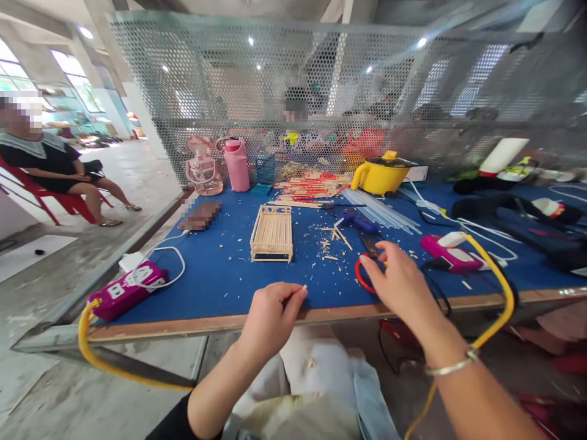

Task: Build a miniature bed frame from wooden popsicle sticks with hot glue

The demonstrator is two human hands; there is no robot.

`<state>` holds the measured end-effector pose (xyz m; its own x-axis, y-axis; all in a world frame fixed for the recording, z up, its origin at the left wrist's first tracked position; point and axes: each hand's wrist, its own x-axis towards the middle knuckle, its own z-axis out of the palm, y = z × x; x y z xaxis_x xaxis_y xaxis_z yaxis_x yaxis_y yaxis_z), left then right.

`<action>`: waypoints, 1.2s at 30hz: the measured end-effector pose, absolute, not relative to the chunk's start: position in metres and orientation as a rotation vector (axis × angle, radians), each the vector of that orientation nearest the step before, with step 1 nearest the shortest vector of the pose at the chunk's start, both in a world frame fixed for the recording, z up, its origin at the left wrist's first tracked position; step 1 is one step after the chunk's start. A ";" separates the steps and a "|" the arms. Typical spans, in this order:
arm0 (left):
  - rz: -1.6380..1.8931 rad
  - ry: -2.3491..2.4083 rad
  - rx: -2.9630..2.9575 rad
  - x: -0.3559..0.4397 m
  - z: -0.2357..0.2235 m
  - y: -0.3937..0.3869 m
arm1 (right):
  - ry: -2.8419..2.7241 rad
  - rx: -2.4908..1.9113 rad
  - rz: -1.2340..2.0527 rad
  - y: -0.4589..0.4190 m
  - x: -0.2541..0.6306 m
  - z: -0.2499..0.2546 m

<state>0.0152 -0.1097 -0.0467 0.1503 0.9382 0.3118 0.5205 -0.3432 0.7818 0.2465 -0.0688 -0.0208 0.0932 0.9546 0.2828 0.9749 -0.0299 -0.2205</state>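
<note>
My left hand (274,315) is closed in a pinch near the table's front edge, with a short pale piece of wooden stick (305,287) showing at the fingertips. To the right, my right hand (403,284) has its thumb and fingers curled on a pair of scissors with red handles (358,280), which lie on the table; their grip is partly hidden. Between and beyond both hands stands a small bed-shaped frame of wooden sticks (273,235). Cut stick pieces (337,235) are scattered to its right, beside a blue glue gun (358,221).
Behind lie a pile of red-tipped sticks (312,185), clear glue sticks (383,211) and a yellow pot (383,174). Pink bottles (237,165) stand by the mesh screen (257,73). Purple power strips (126,292) with cords sit on both sides. A person sits at left.
</note>
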 end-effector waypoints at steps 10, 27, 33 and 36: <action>1.146 1.301 1.494 0.017 -0.047 -0.103 | -2.000 -2.257 0.305 -0.061 0.305 -0.005; 1.417 1.030 1.267 0.032 -0.020 -0.120 | -1.702 -1.299 0.822 -0.157 0.191 -0.020; 1.390 0.966 1.412 0.030 -0.023 -0.125 | -1.900 -1.222 0.742 -0.158 0.190 -0.017; 1.377 0.963 1.453 0.029 -0.026 -0.127 | -1.927 -1.199 0.799 -0.157 0.190 -0.022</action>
